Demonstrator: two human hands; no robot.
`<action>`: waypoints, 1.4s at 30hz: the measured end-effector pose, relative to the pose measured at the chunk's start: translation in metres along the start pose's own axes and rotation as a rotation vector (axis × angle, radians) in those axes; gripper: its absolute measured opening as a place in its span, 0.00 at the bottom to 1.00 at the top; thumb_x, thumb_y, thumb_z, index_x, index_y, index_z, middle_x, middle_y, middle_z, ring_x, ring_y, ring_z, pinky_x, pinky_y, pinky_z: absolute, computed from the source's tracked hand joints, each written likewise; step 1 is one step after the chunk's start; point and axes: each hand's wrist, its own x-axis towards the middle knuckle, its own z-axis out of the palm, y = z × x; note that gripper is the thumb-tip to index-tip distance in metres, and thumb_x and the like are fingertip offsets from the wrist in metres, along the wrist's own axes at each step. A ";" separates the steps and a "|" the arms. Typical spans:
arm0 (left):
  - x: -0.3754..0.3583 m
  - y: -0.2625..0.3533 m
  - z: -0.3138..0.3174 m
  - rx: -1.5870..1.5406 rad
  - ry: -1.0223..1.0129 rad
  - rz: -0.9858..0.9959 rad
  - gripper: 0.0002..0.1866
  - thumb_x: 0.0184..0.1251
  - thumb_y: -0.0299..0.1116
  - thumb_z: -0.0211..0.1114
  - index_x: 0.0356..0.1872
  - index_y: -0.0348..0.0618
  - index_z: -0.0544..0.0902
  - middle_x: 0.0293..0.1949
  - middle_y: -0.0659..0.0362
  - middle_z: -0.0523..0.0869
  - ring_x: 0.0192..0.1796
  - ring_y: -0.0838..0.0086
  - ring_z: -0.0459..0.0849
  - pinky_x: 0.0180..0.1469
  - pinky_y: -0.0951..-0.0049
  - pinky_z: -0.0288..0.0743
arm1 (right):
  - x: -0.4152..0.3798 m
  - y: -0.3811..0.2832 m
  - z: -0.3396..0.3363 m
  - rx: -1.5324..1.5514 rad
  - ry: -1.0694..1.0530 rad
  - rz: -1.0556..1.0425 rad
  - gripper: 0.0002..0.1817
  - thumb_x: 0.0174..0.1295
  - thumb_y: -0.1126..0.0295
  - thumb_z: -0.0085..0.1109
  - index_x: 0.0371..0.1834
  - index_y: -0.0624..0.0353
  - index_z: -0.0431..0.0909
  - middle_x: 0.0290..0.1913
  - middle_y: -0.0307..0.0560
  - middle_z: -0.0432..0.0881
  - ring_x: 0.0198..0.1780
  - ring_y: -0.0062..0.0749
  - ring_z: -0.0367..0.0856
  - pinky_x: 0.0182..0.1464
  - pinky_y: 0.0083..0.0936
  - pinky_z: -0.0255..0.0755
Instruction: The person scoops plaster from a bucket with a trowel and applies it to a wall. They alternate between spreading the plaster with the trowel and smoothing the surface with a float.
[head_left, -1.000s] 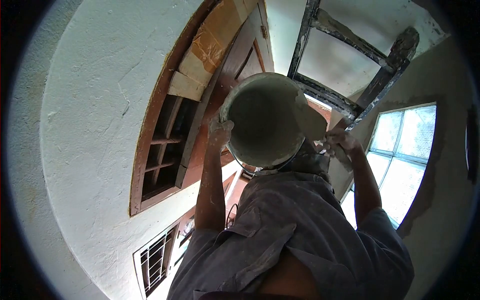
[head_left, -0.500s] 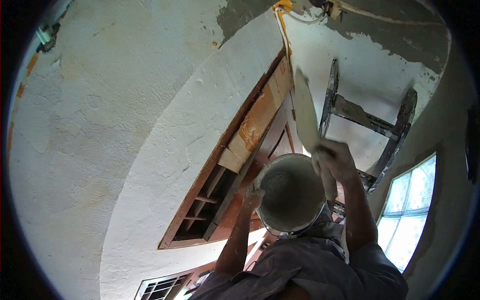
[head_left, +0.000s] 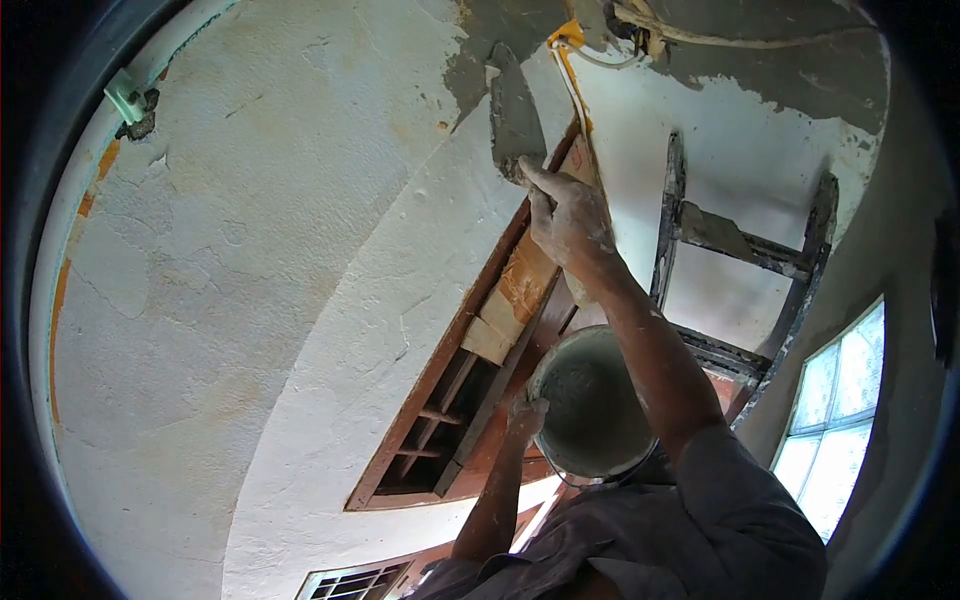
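Presently the right hand (head_left: 572,215) is clenched on the trowel (head_left: 515,120), its forefinger reaching toward the base of the blade; the handle end is hidden by the fist. Long axis: nearly upright as seen from the head camera, leaning slightly left, with the rounded tip away from the person, toward the top of the view. The trowel is beside the upper end of the wooden frame (head_left: 365,492), its tip overlying the edge of a grey patch (head_left: 468,80) on the pale wall (head_left: 250,260); whether blade meets wall, I cannot tell. Compared with half a second ago: the right hand has left the bucket's side and is now well up and to the left, the forearm crossing in front of the bucket's right side; blade then by the ladder-like dark frame (head_left: 740,245), now over the wall. Left hand (head_left: 527,415) unchanged in hold: grasping the left rim of the bucket (head_left: 618,440). Bucket mouth faces the camera; inner wall coated grey, a rougher grey smear at upper left inside, depth of any contents not readable. Farther out: a taped cardboard strip (head_left: 530,270) along the wooden frame, dark barred openings below it, interiors too dim to read; bright paned window (head_left: 835,400) at far right.
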 end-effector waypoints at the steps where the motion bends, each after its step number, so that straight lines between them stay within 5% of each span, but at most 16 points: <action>1: 0.003 -0.006 0.002 0.108 0.032 -0.016 0.31 0.58 0.31 0.62 0.66 0.38 0.74 0.59 0.49 0.81 0.59 0.58 0.80 0.62 0.62 0.73 | 0.002 -0.003 0.001 0.035 -0.019 -0.021 0.19 0.65 0.79 0.54 0.60 0.65 0.79 0.50 0.62 0.85 0.50 0.41 0.87 0.54 0.27 0.78; 7: -0.016 0.056 -0.001 0.091 0.016 -0.067 0.32 0.59 0.34 0.62 0.68 0.38 0.72 0.61 0.46 0.79 0.60 0.54 0.79 0.63 0.60 0.72 | -0.004 -0.026 -0.007 0.286 -0.205 -0.177 0.20 0.66 0.78 0.57 0.62 0.62 0.79 0.47 0.61 0.86 0.43 0.36 0.88 0.48 0.30 0.80; 14: 0.006 0.027 -0.002 0.038 -0.059 -0.022 0.32 0.58 0.27 0.61 0.68 0.38 0.71 0.60 0.50 0.80 0.59 0.59 0.79 0.63 0.62 0.72 | 0.026 0.001 -0.012 0.224 -0.061 0.049 0.21 0.66 0.78 0.55 0.62 0.59 0.79 0.54 0.58 0.85 0.49 0.33 0.87 0.56 0.23 0.78; 17: -0.014 0.057 -0.004 -0.004 -0.032 0.002 0.31 0.59 0.26 0.60 0.68 0.38 0.72 0.60 0.51 0.80 0.58 0.61 0.80 0.61 0.63 0.73 | 0.023 -0.023 -0.012 0.268 -0.163 -0.183 0.19 0.66 0.77 0.55 0.61 0.62 0.79 0.45 0.58 0.86 0.41 0.35 0.87 0.50 0.27 0.80; 19: 0.019 -0.018 0.001 0.059 -0.001 -0.012 0.32 0.59 0.26 0.62 0.68 0.38 0.71 0.60 0.52 0.80 0.58 0.63 0.79 0.60 0.64 0.73 | 0.007 -0.035 -0.012 0.315 -0.236 -0.289 0.19 0.66 0.77 0.54 0.61 0.64 0.78 0.39 0.56 0.86 0.36 0.33 0.86 0.45 0.29 0.80; 21: 0.025 -0.030 -0.002 -0.038 -0.045 -0.011 0.32 0.59 0.26 0.64 0.68 0.38 0.71 0.60 0.53 0.80 0.58 0.64 0.79 0.60 0.65 0.73 | -0.014 -0.045 -0.012 0.379 -0.301 -0.366 0.20 0.67 0.77 0.54 0.62 0.64 0.77 0.33 0.51 0.85 0.31 0.30 0.83 0.39 0.28 0.80; 24: 0.009 0.016 -0.007 -0.265 -0.138 -0.011 0.31 0.60 0.27 0.64 0.68 0.37 0.71 0.60 0.53 0.80 0.57 0.65 0.79 0.60 0.65 0.73 | -0.039 -0.043 0.004 0.844 -0.186 0.200 0.21 0.69 0.76 0.52 0.66 0.65 0.74 0.28 0.44 0.81 0.27 0.24 0.80 0.30 0.27 0.78; 29: -0.006 0.039 -0.003 -0.248 -0.062 0.016 0.31 0.61 0.29 0.63 0.68 0.37 0.71 0.58 0.50 0.81 0.57 0.63 0.80 0.59 0.64 0.73 | -0.018 -0.037 0.023 1.483 -0.024 0.597 0.23 0.71 0.74 0.51 0.68 0.65 0.70 0.28 0.41 0.76 0.25 0.22 0.78 0.23 0.26 0.76; 33: 0.000 0.029 -0.006 -0.193 -0.073 -0.009 0.31 0.61 0.30 0.63 0.68 0.37 0.71 0.58 0.50 0.81 0.57 0.63 0.80 0.59 0.64 0.73 | 0.006 -0.051 0.026 1.812 -0.033 0.544 0.27 0.71 0.71 0.54 0.73 0.59 0.65 0.30 0.41 0.77 0.26 0.26 0.78 0.27 0.30 0.73; 42: 0.008 0.013 -0.020 -0.073 -0.083 -0.039 0.32 0.61 0.31 0.64 0.68 0.37 0.71 0.59 0.50 0.80 0.58 0.62 0.79 0.60 0.63 0.73 | 0.000 -0.084 0.027 1.839 -0.156 0.620 0.27 0.71 0.73 0.52 0.74 0.63 0.63 0.29 0.44 0.78 0.24 0.27 0.78 0.24 0.29 0.78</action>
